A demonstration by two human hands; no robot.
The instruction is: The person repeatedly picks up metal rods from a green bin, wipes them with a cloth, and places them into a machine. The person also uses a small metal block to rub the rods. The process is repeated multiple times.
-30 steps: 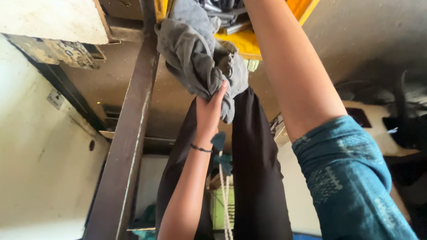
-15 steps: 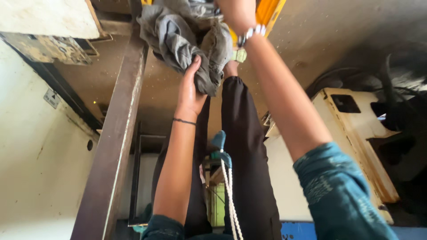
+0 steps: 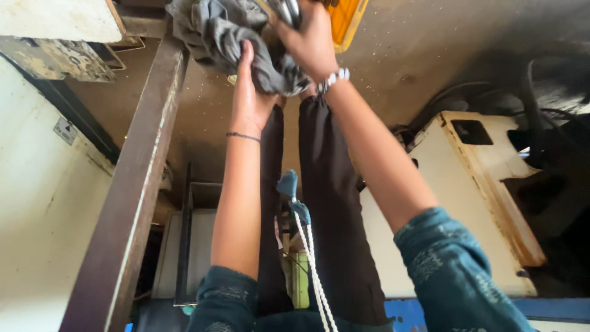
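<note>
A crumpled grey cloth point(image 3: 215, 34) hangs at the top of the view, over my dark trousers point(image 3: 332, 203). My left hand point(image 3: 249, 92) grips its lower edge from below; a thin black band circles that wrist. My right hand point(image 3: 310, 40), with a beaded bracelet on the wrist, clutches the same cloth from the right side. A yellow crate point(image 3: 349, 18) lies on the floor just past the cloth, partly hidden by my right hand. Teal sleeves cover both upper arms. A white cord with a blue tassel point(image 3: 295, 197) dangles in front of my legs.
A rusty brown metal beam point(image 3: 132, 184) runs along the left. Beside it is a pale wall point(image 3: 43, 209). A worn white machine casing point(image 3: 485, 184) with black cables sits at the right. The floor point(image 3: 399, 55) is dusty concrete.
My right hand has come down onto the cloth and now grips it beside the left hand. The view has shifted, so the cloth sits higher and nearer the top edge.
</note>
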